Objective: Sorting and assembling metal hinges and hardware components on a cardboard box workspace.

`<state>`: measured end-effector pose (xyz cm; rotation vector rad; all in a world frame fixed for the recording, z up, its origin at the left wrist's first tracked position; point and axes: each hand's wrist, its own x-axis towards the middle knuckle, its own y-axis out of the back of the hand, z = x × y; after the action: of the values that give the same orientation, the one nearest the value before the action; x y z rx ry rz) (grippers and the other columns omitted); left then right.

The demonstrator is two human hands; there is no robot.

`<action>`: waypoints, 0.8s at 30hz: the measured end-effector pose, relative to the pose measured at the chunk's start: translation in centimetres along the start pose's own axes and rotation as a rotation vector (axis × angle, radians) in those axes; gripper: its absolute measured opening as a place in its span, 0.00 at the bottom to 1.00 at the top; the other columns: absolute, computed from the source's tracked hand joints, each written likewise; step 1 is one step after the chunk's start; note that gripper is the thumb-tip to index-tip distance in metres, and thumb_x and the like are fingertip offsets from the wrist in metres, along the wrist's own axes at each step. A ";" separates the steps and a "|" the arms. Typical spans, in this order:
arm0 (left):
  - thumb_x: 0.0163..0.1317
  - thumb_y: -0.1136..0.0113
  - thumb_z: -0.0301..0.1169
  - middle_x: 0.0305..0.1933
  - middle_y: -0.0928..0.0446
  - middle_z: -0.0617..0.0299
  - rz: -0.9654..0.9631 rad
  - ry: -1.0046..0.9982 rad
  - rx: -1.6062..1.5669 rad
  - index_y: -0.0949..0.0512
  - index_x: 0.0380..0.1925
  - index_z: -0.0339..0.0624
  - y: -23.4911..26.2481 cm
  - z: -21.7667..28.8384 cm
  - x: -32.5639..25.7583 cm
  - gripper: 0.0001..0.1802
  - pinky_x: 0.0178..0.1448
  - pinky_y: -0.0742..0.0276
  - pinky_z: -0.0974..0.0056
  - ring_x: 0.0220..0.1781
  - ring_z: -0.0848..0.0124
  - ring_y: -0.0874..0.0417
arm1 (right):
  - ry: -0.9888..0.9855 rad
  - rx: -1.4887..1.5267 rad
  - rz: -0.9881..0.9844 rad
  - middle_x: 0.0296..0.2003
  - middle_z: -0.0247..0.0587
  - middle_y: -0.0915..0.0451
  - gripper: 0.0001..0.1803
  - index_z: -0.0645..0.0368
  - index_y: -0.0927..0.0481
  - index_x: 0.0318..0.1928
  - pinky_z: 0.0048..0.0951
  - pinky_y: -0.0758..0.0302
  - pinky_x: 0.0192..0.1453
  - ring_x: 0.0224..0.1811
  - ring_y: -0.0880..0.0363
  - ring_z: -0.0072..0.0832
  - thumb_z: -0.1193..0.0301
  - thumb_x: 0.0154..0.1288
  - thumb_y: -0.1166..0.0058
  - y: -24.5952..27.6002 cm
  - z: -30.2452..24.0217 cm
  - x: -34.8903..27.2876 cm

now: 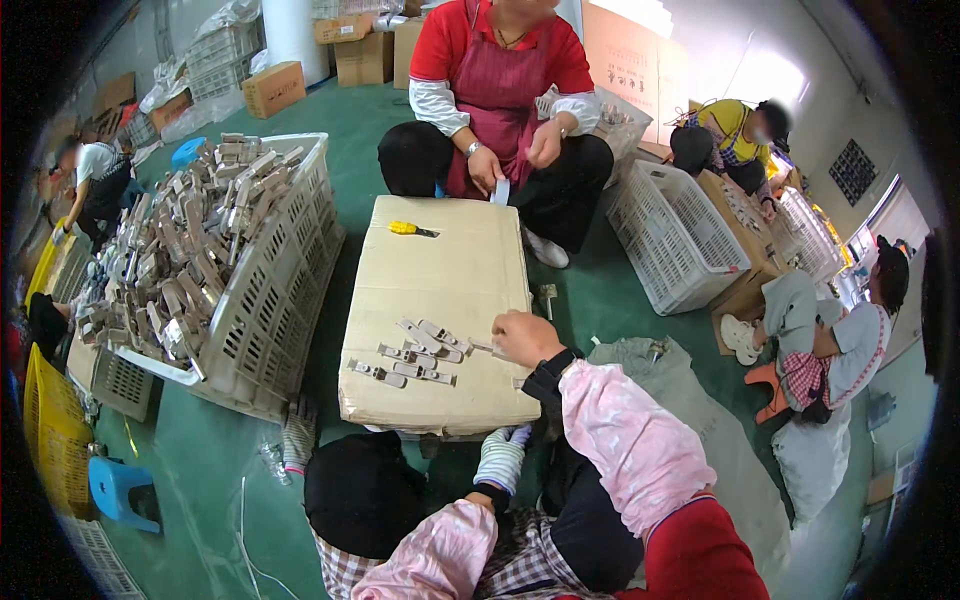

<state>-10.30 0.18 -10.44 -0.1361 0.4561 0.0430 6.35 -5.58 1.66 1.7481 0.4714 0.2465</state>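
Observation:
A cardboard box [440, 270] stands in front of me like a low table. Several grey metal latch-like parts [425, 340] lie in a loose group on its near half. My right hand [528, 338], bare, is over the right edge of the box. Its fingers are closed on a small grey metal part [484, 346] that sticks out to the left. In a striped knit glove, my left hand [502, 460] touches the near edge of the box, fingers stretched toward the right corner. A yellow-handled cutter [408, 228] rests on the far half of the box.
At left, a white crate [270, 330] is heaped with metal parts. Beside it lies a striped glove [299, 436]. A blue stool [122, 490] stands at lower left. A co-worker [510, 90] sits across the box. White sacking [700, 410] and another white crate [675, 235] are at right.

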 end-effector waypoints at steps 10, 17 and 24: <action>0.61 0.45 0.39 0.40 0.20 0.50 0.016 -0.004 0.096 0.24 0.43 0.30 0.1 1.1 -0.7 0.20 0.48 0.30 0.63 0.40 0.65 0.22 | 0.101 0.388 0.047 0.31 0.47 0.25 0.12 0.62 0.29 0.34 0.36 0.29 0.40 0.38 0.24 0.43 0.71 0.48 0.45 2.8 -0.7 -0.7; 0.61 0.45 0.39 0.39 0.20 0.51 -0.011 -0.016 -0.004 0.24 0.43 0.30 -0.5 0.3 -0.2 0.21 0.47 0.29 0.64 0.39 0.66 0.21 | 0.052 0.609 -0.007 0.31 0.46 0.29 0.17 0.64 0.36 0.39 0.31 0.31 0.41 0.36 0.28 0.33 0.69 0.55 0.46 2.2 4.5 -3.8; 0.61 0.44 0.39 0.36 0.20 0.54 0.009 -0.005 0.002 0.23 0.41 0.30 -0.7 0.6 -0.3 0.20 0.45 0.30 0.66 0.36 0.70 0.24 | 0.074 0.649 -0.022 0.31 0.36 0.31 0.13 0.62 0.35 0.41 0.26 0.33 0.37 0.33 0.33 0.21 0.69 0.60 0.49 0.0 7.7 -4.6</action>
<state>-10.23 -0.42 -9.73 -0.1321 0.4516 0.0518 5.42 -14.43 0.27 2.3686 0.6742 0.1493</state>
